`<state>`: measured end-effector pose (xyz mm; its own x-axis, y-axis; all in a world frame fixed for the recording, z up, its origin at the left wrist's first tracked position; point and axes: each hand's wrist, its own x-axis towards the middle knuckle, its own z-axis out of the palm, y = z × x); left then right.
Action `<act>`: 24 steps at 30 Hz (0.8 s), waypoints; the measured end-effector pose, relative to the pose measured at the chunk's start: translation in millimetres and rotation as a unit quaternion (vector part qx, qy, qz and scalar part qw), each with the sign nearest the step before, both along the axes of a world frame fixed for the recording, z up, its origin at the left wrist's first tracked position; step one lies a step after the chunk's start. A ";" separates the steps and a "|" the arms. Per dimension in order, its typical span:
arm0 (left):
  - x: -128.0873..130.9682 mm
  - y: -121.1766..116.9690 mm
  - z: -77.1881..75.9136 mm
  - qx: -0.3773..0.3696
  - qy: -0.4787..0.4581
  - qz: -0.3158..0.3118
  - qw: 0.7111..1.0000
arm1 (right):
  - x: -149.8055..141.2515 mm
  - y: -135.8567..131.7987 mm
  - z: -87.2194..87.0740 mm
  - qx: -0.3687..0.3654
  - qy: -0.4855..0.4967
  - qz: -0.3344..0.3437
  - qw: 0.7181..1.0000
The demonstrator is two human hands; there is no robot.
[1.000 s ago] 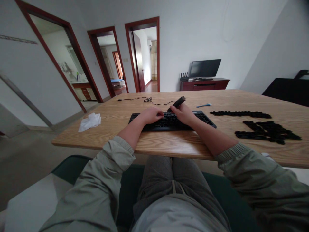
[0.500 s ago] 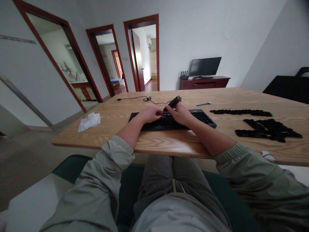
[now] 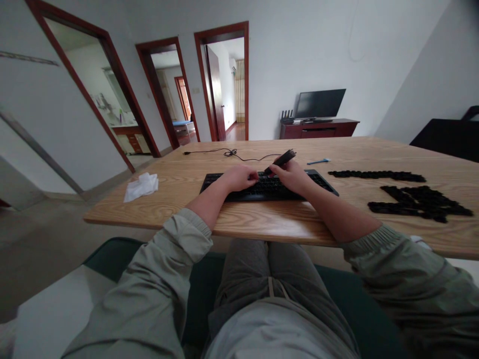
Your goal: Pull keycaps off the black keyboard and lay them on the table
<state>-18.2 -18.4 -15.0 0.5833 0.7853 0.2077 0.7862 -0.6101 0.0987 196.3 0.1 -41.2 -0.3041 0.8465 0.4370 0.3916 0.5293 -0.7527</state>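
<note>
The right hand [image 3: 294, 178] grips a long, dark, narrow object [image 3: 283, 160], probably best kept low over the black plastic keyboard [image 3: 267, 190]; the left hand's [image 3: 240, 178] grip I cannot tell.

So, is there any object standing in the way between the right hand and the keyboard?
Nothing visible blocks it: the right hand is over the keyboard, gripping a black handheld tool. The blue stick lies farther back, out of the way.

The left grip [image 3: 240, 178] and right grip [image 3: 294, 178] partly hide the keyboard [image 3: 267, 192].
</note>
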 end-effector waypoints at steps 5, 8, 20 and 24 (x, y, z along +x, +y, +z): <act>0.5 0.5 -1.0 0.003 0.026 -0.016 1.000 | 0.6 -10.0 3.6 0.047 -0.014 -0.007 0.999; -0.5 0.8 -0.5 -0.005 0.032 -0.016 0.999 | 0.5 -15.2 4.5 0.049 -0.019 0.002 0.999; 6.4 -0.5 -2.0 -0.002 0.060 -0.006 0.998 | 4.0 -10.8 5.0 0.038 -0.014 0.006 0.999; 5.4 -0.1 -1.0 -0.013 0.055 -0.015 0.998 | 8.6 -7.3 12.1 -0.002 -0.009 0.010 1.000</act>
<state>-12.8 -18.5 -16.0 0.6256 0.7707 0.1212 0.7739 -0.6327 0.0283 204.9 -7.1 -29.1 -0.3279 0.8423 0.4279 0.3946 0.5336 -0.7480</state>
